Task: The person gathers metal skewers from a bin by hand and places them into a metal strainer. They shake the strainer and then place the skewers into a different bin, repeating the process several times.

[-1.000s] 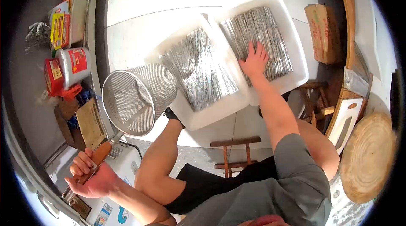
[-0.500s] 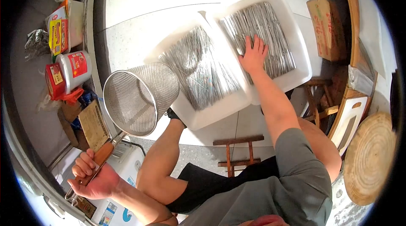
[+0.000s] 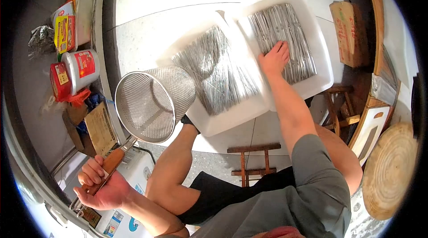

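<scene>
My left hand (image 3: 104, 184) is closed around the wooden handle of a perforated metal strainer basket (image 3: 147, 106). The deep basket is tilted, its round mouth facing me and its far end over the edge of the left white tub (image 3: 214, 129). Loose metal skewers (image 3: 218, 73) fan out inside that tub. In the right white tub (image 3: 323, 51), a neater layer of metal skewers (image 3: 296, 55) lies roughly parallel. My right hand (image 3: 274, 59) rests on the left side of this layer, fingers stretched out close together. Its thumb is hidden.
Shelving on the left holds a white bucket (image 3: 84, 66) and several packages. A cardboard box (image 3: 347, 33) stands at the right, above a wooden stool (image 3: 339, 111). A round wooden board (image 3: 390, 171) is at far right; a small stool (image 3: 254, 149) sits between my legs.
My right hand has turned rightward and its spread fingers have come together. Skewers along the right tub's left side have shifted inward. The view moved slightly; my left hand keeps the strainer.
</scene>
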A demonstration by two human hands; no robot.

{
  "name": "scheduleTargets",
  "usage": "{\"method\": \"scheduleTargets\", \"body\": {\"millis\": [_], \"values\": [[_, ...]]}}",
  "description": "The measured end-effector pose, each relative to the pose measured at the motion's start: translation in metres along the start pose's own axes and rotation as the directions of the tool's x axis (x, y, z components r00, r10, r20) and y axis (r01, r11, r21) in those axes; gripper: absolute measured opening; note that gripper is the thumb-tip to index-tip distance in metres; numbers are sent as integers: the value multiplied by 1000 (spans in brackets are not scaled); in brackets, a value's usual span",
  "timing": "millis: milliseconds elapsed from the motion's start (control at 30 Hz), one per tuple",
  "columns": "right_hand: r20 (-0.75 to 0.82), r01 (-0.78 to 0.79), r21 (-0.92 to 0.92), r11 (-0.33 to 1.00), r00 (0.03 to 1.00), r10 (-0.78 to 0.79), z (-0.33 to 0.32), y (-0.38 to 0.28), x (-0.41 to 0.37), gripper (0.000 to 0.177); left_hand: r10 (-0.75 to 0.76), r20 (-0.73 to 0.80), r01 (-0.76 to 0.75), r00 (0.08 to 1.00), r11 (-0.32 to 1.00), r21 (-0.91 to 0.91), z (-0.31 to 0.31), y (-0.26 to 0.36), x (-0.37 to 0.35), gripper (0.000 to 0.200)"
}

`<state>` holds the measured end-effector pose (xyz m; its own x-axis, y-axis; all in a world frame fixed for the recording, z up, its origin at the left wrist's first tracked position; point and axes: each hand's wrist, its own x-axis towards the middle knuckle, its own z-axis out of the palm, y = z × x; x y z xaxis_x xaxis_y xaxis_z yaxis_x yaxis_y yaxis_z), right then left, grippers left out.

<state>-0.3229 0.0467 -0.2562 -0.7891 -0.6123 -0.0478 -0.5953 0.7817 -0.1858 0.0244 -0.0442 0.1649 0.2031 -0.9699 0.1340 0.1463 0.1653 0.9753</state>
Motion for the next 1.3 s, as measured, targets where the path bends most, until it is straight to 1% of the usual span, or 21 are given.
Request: {"method": "scheduleTargets", "body": {"millis": [33, 133, 200, 233, 267, 367, 467, 567, 667, 767, 800, 900, 933, 1033, 1067, 1100, 1167, 1200, 1267, 1300], "values": [[-16, -3, 11, 1000, 1000, 3, -3, -3, 0, 75, -2, -10, 2, 1000, 1000, 7, 1, 0, 0, 39], [19, 114, -91, 989, 993, -112, -9, 5, 8, 70, 0, -45, 2, 999, 1000, 28, 4, 0, 0, 39], [-34, 195, -144, 970, 979, -202, 8, 25, 20, 62, 4, -70, -1, 998, 999, 35, 6, 0, 1, 39], [-62, 235, -169, 957, 967, -248, 8, 26, 26, 58, -7, -59, 8, 998, 1000, 11, 6, 0, 1, 39], [-69, 232, -197, 952, 966, -250, 8, 27, 29, 51, -14, -50, 13, 999, 1000, -8, 4, 0, 2, 39], [-14, 215, -288, 933, 974, -228, 15, 33, 39, 52, -21, -14, 21, 1000, 1000, -3, 3, -1, 0, 38], [37, 245, -295, 924, 969, -245, 10, 36, 46, 44, -28, 1, 28, 1000, 999, -33, -3, 1, 1, 37], [47, 187, -222, 957, 982, -181, 22, 46, 60, 34, -45, 15, 45, 999, 999, -28, -7, 2, 1, 38], [167, 29, -145, 989, 986, -4, -11, 23, 62, 28, -29, -2, 29, 1000, 1000, 0, -11, 2, 1, 39], [301, -87, -93, 992, 947, 111, -15, 19, 71, 33, -20, -26, 21, 999, 1000, 10, -9, 4, 2, 40], [319, -104, -60, 993, 940, 118, -20, 17, 71, 36, -18, -26, 18, 999, 1000, 9, -8, 4, 1, 40], [369, 10, 35, 999, 929, -22, -14, 38, 80, 39, -17, -30, 18, 999, 1000, 11, -10, 4, -2, 41], [351, 42, 148, 988, 932, -92, -11, 48, 83, 41, -16, -36, 17, 999, 1000, 20, -9, 4, -3, 41], [491, -136, 410, 902, 866, -93, -15, 63, 91, 43, -28, -14, 28, 1000, 1000, -4, -5, 4, -4, 41], [462, -76, 397, 915, 878, -127, -17, 67, 91, 44, -38, -9, 38, 999, 999, -8, -4, 3, -5, 41], [474, -156, 495, 855, 873, -115, -24, 67, 88, 44, -48, -4, 48, 999, 999, -11, -2, 3, -6, 41], [503, -307, 662, 683, 858, -101, -35, 64, 78, 43, -47, -16, 47, 999, 999, -16, 1, -2, -6, 41], [555, -348, 610, 711, 829, -71, -60, 53, 72, 36, -51, -30, 50, 998, 998, -24, 5, -5, -6, 41], [677, -536, 647, 542, 732, -84, -61, 65, 76, 31, -51, -50, 50, 997, 999, -18, 8, -6, -6, 41], [729, -625, 640, 447, 677, -97, -67, 67, 73, 29, -61, 1, 61, 998, 998, -23, 8, -6, -4, 40]]}}
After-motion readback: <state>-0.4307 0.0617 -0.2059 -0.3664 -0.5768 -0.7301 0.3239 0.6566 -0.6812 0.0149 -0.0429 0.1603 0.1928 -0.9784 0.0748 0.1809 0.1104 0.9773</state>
